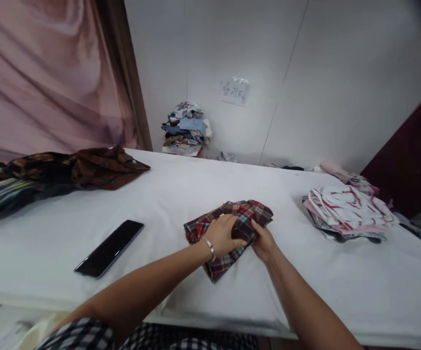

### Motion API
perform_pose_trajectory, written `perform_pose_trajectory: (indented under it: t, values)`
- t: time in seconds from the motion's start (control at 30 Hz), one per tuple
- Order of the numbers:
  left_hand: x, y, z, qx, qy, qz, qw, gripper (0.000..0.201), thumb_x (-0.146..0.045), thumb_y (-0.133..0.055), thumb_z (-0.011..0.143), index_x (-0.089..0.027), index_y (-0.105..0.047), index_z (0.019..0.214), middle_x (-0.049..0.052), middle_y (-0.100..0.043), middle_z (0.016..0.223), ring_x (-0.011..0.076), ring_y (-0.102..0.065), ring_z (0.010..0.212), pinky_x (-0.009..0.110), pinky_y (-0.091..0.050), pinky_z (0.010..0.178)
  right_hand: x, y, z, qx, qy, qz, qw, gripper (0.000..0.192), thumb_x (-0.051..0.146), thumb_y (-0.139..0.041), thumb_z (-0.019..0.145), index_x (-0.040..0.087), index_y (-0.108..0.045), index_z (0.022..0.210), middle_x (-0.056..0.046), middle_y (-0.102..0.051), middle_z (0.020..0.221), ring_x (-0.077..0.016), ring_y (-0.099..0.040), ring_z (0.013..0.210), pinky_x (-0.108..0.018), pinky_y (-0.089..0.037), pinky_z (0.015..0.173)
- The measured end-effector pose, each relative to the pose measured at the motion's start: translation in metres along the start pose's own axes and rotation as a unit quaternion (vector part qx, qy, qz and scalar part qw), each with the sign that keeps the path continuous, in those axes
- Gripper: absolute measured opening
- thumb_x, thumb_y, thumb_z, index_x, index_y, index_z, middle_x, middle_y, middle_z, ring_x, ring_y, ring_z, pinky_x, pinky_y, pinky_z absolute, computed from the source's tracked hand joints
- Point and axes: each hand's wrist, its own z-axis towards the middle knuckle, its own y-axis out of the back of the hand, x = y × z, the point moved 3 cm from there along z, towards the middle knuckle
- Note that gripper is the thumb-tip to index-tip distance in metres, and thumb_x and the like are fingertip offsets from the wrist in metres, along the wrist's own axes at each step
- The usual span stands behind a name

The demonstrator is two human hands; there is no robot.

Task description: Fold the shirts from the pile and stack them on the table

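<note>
Here on the white-covered bench (166, 194), a folded plaid garment (250, 212) is grasped at its right edge by the right hand (263, 242); across its top the left hand (225, 236) is laid, whether clenched cannot be told; a smartphone (111, 247) is seen leftward.

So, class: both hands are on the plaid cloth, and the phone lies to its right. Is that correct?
Not quite: in the head view, the phone lies to the left of the plaid cloth, not the right. The left hand and right hand are indeed both on it.
</note>
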Motion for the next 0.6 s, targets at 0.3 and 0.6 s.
perform_pose_trajectory:
  t: [0.3,0.6]
  values:
    - [0.014,0.002,-0.001,-0.005,0.002,0.055,0.998,0.013,-0.017,-0.066,0.080,-0.020,-0.065,0.092,0.008,-0.067,0.106,0.0247,-0.059,0.110,0.038,-0.049,0.096,0.004,-0.006,-0.006,0.077,0.029,-0.057,0.995,0.044,0.037,-0.087,0.061,0.019,-0.073,0.099,-0.008,-0.076,0.103,-0.0291,-0.067,0.099,-0.049,-0.047,0.100]
    - [0.013,0.018,-0.032,-0.066,0.043,0.048,0.996,0.066,-0.048,-0.073,0.074,-0.021,-0.054,0.132,0.015,-0.055,0.142,0.0330,-0.048,0.133,0.050,-0.034,0.112,0.001,-0.003,-0.004,0.070,0.048,-0.082,0.993,0.039,0.029,-0.086,0.056,0.020,-0.074,0.092,-0.005,-0.076,0.097,-0.0275,-0.067,0.094,-0.048,-0.046,0.098]
